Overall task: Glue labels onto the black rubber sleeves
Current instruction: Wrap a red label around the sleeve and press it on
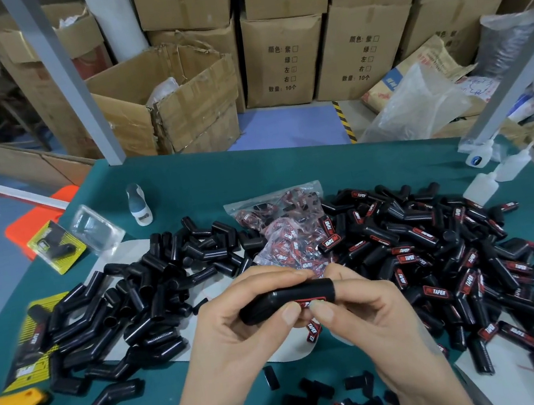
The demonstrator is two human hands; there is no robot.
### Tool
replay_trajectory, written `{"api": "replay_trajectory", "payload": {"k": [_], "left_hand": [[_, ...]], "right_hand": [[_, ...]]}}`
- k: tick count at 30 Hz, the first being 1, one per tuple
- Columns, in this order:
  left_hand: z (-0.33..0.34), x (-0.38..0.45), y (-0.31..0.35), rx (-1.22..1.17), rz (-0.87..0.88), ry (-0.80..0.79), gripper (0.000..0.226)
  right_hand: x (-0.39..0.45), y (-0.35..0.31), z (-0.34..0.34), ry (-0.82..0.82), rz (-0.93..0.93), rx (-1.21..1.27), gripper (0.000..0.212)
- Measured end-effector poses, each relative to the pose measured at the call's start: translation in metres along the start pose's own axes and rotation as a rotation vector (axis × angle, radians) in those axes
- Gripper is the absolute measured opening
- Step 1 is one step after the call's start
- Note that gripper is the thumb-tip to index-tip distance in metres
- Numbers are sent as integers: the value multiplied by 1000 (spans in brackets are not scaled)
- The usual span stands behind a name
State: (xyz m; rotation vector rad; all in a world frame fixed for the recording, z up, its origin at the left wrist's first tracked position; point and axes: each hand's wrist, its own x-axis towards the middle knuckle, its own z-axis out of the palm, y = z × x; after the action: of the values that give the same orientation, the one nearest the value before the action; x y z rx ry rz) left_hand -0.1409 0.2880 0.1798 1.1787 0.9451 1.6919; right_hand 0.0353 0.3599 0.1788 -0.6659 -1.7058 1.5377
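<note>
"TAPER" on red-black labels of sleeves; "数量: 10个" on cardboard boxes

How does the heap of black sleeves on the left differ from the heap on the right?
The left heap is plain black with no labels showing; the right heap carries red and white labels on many sleeves. The left heap lies partly on a pale sheet, while the right heap lies mostly on the green table. Both hold the same bent black rubber sleeves, jumbled loosely, with the bag of labels between them.

hands: 2 | glue bottles: 4 | label bags: 2 | sleeves: too many to count
</note>
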Motion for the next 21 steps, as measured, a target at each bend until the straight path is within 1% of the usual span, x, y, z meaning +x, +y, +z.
{"api": "replay_trajectory", "payload": {"k": [3,5,11,16,21], "left_hand": [[1,-1,-3,73,33,30,25],[0,-1,-3,136,48,41,27],[-1,-2,-3,186,61,27,30],[-3,0,-3,123,17,16,28],[-4,1,-5,72,-43,43,28]], "right_hand": [[1,2,9,79,15,62,33],[2,1,14,99,40,89,34],[2,-5,19,115,38,161,22],[3,-1,14,79,37,151,32],[2,5,8,90,27,85,32]]}}
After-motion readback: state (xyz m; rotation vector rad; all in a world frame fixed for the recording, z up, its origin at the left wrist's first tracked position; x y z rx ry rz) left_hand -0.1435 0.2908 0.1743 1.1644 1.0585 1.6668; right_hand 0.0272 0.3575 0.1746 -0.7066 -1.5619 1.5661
